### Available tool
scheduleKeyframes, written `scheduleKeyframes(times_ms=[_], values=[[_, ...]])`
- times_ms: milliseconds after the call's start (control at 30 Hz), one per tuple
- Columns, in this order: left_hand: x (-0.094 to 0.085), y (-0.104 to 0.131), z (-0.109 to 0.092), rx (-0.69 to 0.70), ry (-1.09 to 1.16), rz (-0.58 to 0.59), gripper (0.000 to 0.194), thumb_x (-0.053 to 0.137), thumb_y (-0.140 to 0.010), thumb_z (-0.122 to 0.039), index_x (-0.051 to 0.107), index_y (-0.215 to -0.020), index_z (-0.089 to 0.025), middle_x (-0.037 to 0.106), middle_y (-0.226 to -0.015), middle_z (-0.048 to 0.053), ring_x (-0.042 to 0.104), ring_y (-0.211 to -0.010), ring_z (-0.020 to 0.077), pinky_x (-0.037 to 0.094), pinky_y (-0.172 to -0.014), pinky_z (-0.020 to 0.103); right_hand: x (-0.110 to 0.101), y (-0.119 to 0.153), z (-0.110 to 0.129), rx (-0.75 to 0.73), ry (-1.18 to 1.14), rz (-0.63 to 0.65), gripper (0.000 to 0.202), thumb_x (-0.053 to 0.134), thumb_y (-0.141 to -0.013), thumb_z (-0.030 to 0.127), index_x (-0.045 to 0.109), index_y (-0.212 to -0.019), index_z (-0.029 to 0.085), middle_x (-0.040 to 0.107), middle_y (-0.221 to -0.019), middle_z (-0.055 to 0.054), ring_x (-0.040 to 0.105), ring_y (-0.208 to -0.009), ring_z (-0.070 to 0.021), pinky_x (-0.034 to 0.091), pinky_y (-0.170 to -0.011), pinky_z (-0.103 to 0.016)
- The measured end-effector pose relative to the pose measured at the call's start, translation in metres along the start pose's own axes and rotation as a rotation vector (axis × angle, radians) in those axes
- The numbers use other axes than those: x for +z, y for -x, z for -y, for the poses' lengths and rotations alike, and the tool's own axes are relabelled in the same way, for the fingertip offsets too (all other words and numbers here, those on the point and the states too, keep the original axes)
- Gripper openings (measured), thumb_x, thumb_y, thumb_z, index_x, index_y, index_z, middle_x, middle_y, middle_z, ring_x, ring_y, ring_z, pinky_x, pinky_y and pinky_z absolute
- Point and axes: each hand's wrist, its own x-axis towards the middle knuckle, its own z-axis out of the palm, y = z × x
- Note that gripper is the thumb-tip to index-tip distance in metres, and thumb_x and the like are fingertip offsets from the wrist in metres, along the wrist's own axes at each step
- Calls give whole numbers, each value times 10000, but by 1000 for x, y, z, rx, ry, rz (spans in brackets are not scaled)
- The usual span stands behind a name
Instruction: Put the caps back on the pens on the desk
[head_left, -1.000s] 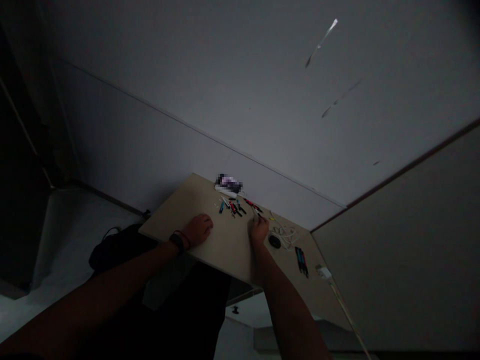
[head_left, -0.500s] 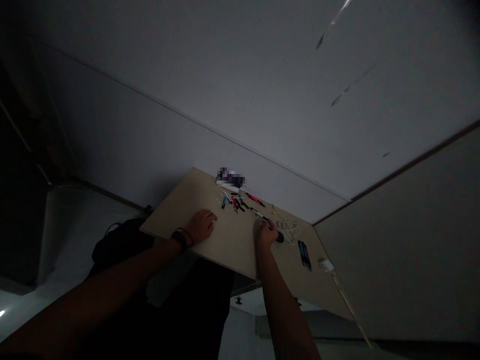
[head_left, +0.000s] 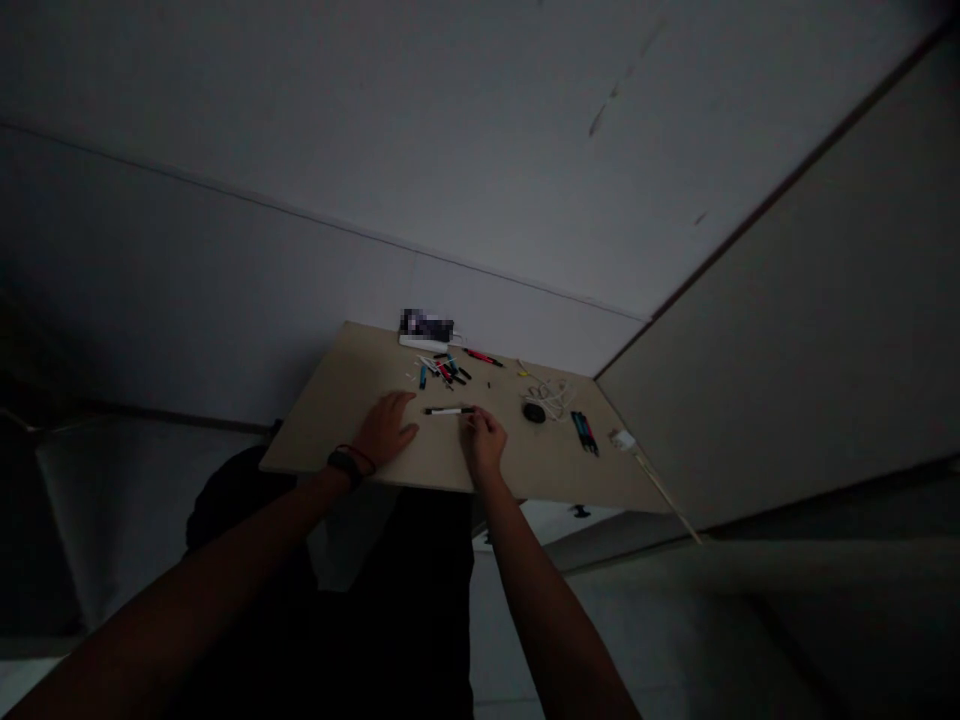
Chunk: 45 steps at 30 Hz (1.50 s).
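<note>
My right hand (head_left: pixel 484 438) is closed on the right end of a black and white pen (head_left: pixel 448 411), which lies level just above or on the tabletop (head_left: pixel 322 400). The pen's left end points toward my left hand (head_left: pixel 385 428), which rests on the table with its fingers apart and holds nothing. Beyond the pen is a loose pile of pen parts (head_left: pixel 446 371), black, blue, red and white. A red and black pen (head_left: pixel 482 357) lies behind the pile.
A black mouse (head_left: pixel 534 412) sits by a coiled white cable (head_left: pixel 556 400). Several assembled pens (head_left: pixel 585 433) lie side by side at the right, near a white plug (head_left: pixel 622 439). A white box (head_left: pixel 424 343) stands against the wall at the back.
My right hand has moved left with the pen, away from the mouse, and the pen is now nearly level. The thumb of my left hand now shows apart from its fingers. The view has shifted.
</note>
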Motion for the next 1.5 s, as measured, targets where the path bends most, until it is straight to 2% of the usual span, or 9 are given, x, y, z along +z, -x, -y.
scheduleKeyframes(times_ms=[167, 300, 467, 700, 833, 1067, 1300, 1500], values=[[-2, -3, 1, 71, -47, 49, 439, 624, -882, -255, 537, -1303, -167, 600, -1278, 147, 533, -1239, 312, 445, -1080, 486, 35, 21, 6, 45, -27, 89, 341, 611, -775, 436, 763, -884, 151, 772, -822, -81, 688, -760, -207, 541, -685, -288], [-3, -4, 3, 56, -42, 85, 341, 590, -902, -237, 581, -1237, -172, 629, -1218, 136, 566, -1170, 294, 469, -1040, 468, 48, 30, 10, 68, -54, 129, 347, 583, -785, 451, 763, -849, 161, 768, -759, -79, 693, -721, -207, 535, -661, -284], [-4, -6, 3, 20, -55, 125, 190, 543, -936, -231, 651, -1086, -188, 666, -1109, 115, 608, -1062, 266, 498, -972, 433, 48, 34, 17, 71, -55, 137, 314, 582, -777, 458, 717, -726, 180, 735, -673, -61, 680, -675, -200, 515, -642, -279], [-5, -7, 2, 30, -100, 128, 243, 459, -1003, -268, 661, -1111, -188, 679, -1067, 111, 624, -1032, 249, 500, -956, 412, 46, 36, 26, 50, 19, 150, 390, 592, -796, 555, 555, -597, 221, 646, -548, -18, 594, -536, -167, 444, -547, -264], [-4, -7, 3, 23, -112, 120, 280, 419, -1022, -273, 654, -1143, -181, 680, -1077, 115, 627, -1033, 244, 504, -951, 408, 49, 39, 29, 30, 93, 202, 461, 557, -840, 604, 542, -579, 225, 601, -502, -1, 553, -478, -157, 400, -504, -266], [-5, -8, 4, 25, -139, 154, 297, 389, -1030, -263, 629, -1179, -173, 673, -1102, 121, 621, -1049, 241, 501, -969, 420, 50, 40, 30, -4, 175, 228, 494, 513, -901, 579, 571, -565, 221, 591, -487, 1, 531, -474, -149, 376, -537, -276], [-5, -9, 3, 25, -173, 172, 283, 411, -1014, -225, 627, -1187, -167, 663, -1108, 127, 607, -1064, 244, 490, -974, 426, 50, 40, 30, -41, 213, 208, 445, 539, -896, 482, 570, -538, 220, 579, -465, 9, 502, -467, -138, 361, -552, -274], [-6, -9, 1, -4, -175, 156, 254, 453, -998, -220, 646, -1152, -162, 662, -1104, 134, 598, -1077, 262, 478, -969, 439, 49, 42, 32, -92, 263, 244, 429, 498, -904, 429, 569, -537, 218, 574, -472, 6, 499, -483, -143, 349, -547, -274]])
